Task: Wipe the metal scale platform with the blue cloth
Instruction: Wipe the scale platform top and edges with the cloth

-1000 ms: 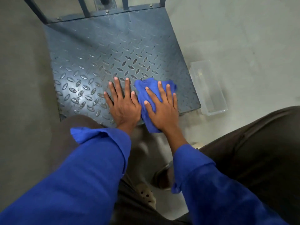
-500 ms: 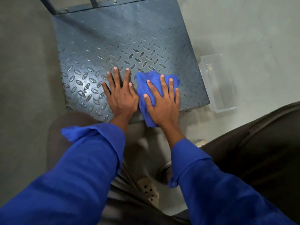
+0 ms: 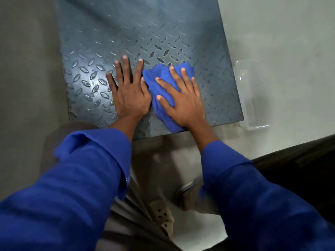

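Blue and bunched, the soft fabric cloth (image 3: 161,77) lies on the near right part of the grey diamond-tread metal scale platform (image 3: 145,29), its near end reaching the platform's front edge. The right hand (image 3: 183,104) lies flat on top of it, fingers straight and spread. Its grip curls round nothing and simply presses the cloth against the plate. The left hand (image 3: 129,95) rests just beside it on bare metal, also flat with fingers extended and its thumb close against the cloth's left edge. It holds nothing and seems to serve as a brace.

The cloth looks light and limp, so it will likely fold and ride up on itself rather than slide as a sheet, and the raised oval treads should catch it. A broad palm over its middle, as here, seems the sensible hold, with fingertips pinning the leading fold so it does not roll under. The platform looks stiff and heavy and should not shift under pressure, though the hollows between treads will probably need strokes in more than one direction. Much of the plate lies beyond the hands, so I judge the wiping to be at the near strip.

A clear rectangular plastic container (image 3: 253,98) sits on the pale floor (image 3: 281,33) just beside the platform's right edge, where a wide sweep could knock it.
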Tool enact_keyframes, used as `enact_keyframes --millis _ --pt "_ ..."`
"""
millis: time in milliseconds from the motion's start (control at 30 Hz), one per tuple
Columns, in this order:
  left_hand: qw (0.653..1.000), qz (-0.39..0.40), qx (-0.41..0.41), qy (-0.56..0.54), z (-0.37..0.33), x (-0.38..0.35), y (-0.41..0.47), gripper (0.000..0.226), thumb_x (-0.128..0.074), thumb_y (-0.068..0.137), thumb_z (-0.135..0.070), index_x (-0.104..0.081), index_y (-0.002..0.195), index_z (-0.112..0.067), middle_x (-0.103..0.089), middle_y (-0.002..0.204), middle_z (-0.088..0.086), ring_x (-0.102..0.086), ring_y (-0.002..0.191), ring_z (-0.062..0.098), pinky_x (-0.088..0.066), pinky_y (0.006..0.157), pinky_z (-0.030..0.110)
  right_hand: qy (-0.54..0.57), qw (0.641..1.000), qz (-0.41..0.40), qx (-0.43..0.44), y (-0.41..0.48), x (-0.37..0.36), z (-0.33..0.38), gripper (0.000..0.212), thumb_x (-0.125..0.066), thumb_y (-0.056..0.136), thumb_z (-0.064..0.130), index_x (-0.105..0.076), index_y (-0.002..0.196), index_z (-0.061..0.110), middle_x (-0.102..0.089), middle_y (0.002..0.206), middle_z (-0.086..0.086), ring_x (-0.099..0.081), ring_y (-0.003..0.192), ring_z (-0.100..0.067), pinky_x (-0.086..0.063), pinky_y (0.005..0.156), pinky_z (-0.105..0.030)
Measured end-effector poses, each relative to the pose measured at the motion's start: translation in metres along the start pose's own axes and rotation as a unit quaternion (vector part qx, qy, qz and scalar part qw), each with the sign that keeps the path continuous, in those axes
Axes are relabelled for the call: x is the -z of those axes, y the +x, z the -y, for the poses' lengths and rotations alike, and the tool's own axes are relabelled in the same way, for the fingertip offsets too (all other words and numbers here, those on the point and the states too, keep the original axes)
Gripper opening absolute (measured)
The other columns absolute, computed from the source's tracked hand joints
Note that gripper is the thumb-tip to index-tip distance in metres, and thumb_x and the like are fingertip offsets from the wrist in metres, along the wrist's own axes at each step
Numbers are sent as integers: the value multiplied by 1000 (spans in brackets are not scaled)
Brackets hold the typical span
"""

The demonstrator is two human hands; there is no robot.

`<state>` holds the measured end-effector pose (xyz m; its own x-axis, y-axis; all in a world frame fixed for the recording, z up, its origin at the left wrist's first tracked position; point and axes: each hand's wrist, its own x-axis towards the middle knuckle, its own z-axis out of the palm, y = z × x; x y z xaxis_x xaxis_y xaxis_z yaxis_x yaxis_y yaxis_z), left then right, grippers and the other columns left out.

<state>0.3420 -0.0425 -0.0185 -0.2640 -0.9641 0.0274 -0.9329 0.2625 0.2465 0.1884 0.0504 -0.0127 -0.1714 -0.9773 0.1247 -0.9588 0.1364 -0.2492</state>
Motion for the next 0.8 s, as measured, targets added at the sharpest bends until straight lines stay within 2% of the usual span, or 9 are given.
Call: enact_keyframes --millis 100,233,267,367,433,567,633,700,800 --pt "1000 4 3 -9 -4 1 0 59 -20 110 -40 -19 168 -36 -7 178 8 -3 164 32 -2 131 60 9 1000 -27 3 26 1 -49 54 -46 103 63 -51 153 43 -34 171 -1 -24 160 -32 -27 126 -55" --pt "1000 8 11 0 -5 0 4 60 -18 109 -43 -13 169 -36 -2 178 7 2 165 31 1 130 61 -1 978 -27 -209 53 6 -43 61 -37 102 62 -36 161 44 -18 176 -5 -11 163 -34 -15 130 -55" --pt "1000 10 13 2 -5 -1 6 61 -18 109 -43 -12 169 -36 -2 178 6 2 165 31 1 130 61 -13 980 -4 -197 54 4 -29 62 -34 103 62 -30 162 45 -13 177 -3 -6 164 -33 -10 131 -53" --pt "1000 19 10 13 -3 -3 15 61 -18 109 -41 -12 169 -35 -2 179 6 3 165 31 1 130 62 -12 998 42 44 49 -1 -19 59 -35 104 61 -32 161 46 -15 176 1 -6 164 -30 -11 131 -51" --pt "1000 19 0 7 -1 -2 25 60 -19 109 -41 -14 169 -36 -3 179 6 1 165 31 1 130 62 2 995 37 92 54 -1 -40 57 -38 105 60 -37 160 46 -20 175 1 -10 164 -30 -16 130 -52" --pt "1000 22 1 10 1 0 45 60 -16 109 -43 -11 169 -39 0 179 5 4 165 31 4 130 61 -1 985 -31 -172 78 2 -59 63 -34 101 62 -37 160 43 -20 175 -2 -11 163 -32 -15 130 -54" --pt "1000 19 5 11 -1 -1 53 61 -16 108 -44 -11 169 -39 1 179 5 5 165 30 4 130 61 4 968 -38 -248 83 2 -47 67 -28 98 61 -34 162 43 -17 176 -3 -9 164 -32 -12 130 -54" --pt "1000 13 4 7 -2 -3 61 60 -17 108 -44 -12 168 -40 0 179 5 4 165 30 4 130 61 -8 977 -28 -210 79 0 -35 64 -30 100 59 -31 162 45 -15 176 -3 -7 164 -32 -10 131 -53" --pt "1000 8 -3 6 -4 -7 75 60 -17 108 -44 -13 168 -42 1 178 7 4 165 30 5 130 61 -16 999 -1 -39 74 -8 -42 57 -37 104 58 -35 160 47 -18 176 0 -9 164 -29 -11 132 -50"
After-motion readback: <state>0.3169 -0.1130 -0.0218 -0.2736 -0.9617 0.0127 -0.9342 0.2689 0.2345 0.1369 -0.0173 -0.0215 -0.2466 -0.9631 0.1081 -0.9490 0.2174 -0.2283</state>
